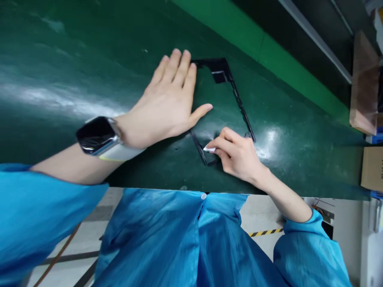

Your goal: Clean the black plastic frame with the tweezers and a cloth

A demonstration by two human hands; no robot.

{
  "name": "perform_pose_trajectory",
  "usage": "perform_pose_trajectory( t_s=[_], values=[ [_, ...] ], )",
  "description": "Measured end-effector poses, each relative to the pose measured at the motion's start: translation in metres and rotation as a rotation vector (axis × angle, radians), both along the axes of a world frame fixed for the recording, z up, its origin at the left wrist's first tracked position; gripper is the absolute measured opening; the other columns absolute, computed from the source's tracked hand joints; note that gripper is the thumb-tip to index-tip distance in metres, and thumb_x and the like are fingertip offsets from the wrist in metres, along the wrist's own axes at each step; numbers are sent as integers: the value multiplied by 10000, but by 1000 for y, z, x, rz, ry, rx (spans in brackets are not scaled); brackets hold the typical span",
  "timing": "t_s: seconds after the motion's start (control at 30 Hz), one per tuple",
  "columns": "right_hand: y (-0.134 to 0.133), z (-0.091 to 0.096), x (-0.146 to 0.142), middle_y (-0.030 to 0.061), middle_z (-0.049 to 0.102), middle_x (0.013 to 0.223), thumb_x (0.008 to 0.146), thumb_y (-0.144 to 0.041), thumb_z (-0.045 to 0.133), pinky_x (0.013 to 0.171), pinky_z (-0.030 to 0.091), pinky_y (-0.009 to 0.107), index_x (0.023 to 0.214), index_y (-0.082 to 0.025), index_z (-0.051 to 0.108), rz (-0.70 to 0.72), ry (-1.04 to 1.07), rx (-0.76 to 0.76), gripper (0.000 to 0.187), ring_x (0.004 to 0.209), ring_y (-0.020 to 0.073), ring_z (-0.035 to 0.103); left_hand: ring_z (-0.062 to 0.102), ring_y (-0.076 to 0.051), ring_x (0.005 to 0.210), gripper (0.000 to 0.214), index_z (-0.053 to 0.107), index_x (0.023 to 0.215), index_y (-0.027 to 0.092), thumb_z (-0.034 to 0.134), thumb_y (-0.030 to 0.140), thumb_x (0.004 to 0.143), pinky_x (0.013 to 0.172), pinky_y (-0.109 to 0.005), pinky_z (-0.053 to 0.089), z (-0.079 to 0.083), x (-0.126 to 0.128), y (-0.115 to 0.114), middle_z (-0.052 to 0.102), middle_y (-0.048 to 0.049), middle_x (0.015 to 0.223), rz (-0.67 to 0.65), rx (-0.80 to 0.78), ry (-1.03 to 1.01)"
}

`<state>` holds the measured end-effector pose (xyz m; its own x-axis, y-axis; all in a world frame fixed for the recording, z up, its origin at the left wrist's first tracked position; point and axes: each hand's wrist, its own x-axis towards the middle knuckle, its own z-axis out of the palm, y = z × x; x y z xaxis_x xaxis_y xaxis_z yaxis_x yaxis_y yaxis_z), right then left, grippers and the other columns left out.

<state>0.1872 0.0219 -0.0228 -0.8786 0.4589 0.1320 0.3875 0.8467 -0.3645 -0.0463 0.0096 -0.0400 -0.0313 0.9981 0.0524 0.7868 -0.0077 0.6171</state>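
A thin black plastic frame (238, 99) lies flat on the green tabletop (98, 52), with a wider corner piece at its far end. My left hand (170, 91) is stretched out flat over the left side of the frame, fingers extended and thumb apart, hiding part of that side. Pinched between the fingers of my right hand (239, 155) is a small white wipe (209, 148), held at the near left side of the frame. My right hand covers some of the frame's near edge.
A bright green strip (239, 28) runs along the back of the table. Brown cardboard boxes (372, 167) stand at the far right. The table's front edge is right before my blue smock (167, 239). Below on the floor shows yellow-and-black tape (266, 232).
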Motion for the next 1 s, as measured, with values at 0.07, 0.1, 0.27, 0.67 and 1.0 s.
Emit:
perform_pose_trajectory(
  t_s=[0.07, 0.1, 0.27, 0.67, 1.0],
  values=[
    [-8, -4, -1, -10, 627, 951, 1055, -140, 535, 591, 308, 247, 1132, -238, 750, 29, 21, -31, 248, 737, 61, 561, 28, -368, 1759, 1017, 113, 1719, 122, 320, 751, 948, 1471, -630, 8, 0, 7, 13, 31, 0, 1860, -8, -2, -15],
    [-11, -5, -2, -12, 621, 951, 1052, -129, 535, 588, 311, 245, 1149, -241, 743, 39, 34, -39, 256, 729, 59, 553, 43, -356, 1760, 1032, 125, 1720, 130, 324, 766, 931, 1478, -598, 11, 0, 11, 19, 53, 10, 1860, 6, -10, -19],
    [-8, 4, -14, -18, 595, 943, 1034, -54, 512, 612, 322, 241, 1110, -211, 720, 66, 93, 75, 271, 747, 52, 518, 85, -296, 1761, 910, 203, 1721, 277, 256, 729, 933, 1488, -467, 14, 3, 25, 39, 140, 141, 1837, -17, 12, 11],
    [3, -12, -36, -25, 624, 853, 1058, -70, 542, 617, 345, 228, 970, -170, 688, 135, 320, 331, 198, 700, 56, 463, 134, -441, 1723, 780, 239, 1671, 55, 375, 492, 1039, 1422, -718, 131, 16, 22, 42, 186, -201, 1831, -36, -5, 177],
    [2, -4, -47, -60, 594, 744, 984, -26, 606, 568, 289, 262, 853, -187, 658, 91, 289, 495, 214, 626, 63, 403, -32, -448, 1743, 873, 88, 1680, -35, 320, 521, 1048, 1441, -671, -12, 13, 24, 44, -5, -272, 1835, -101, -56, 202]
  ],
)
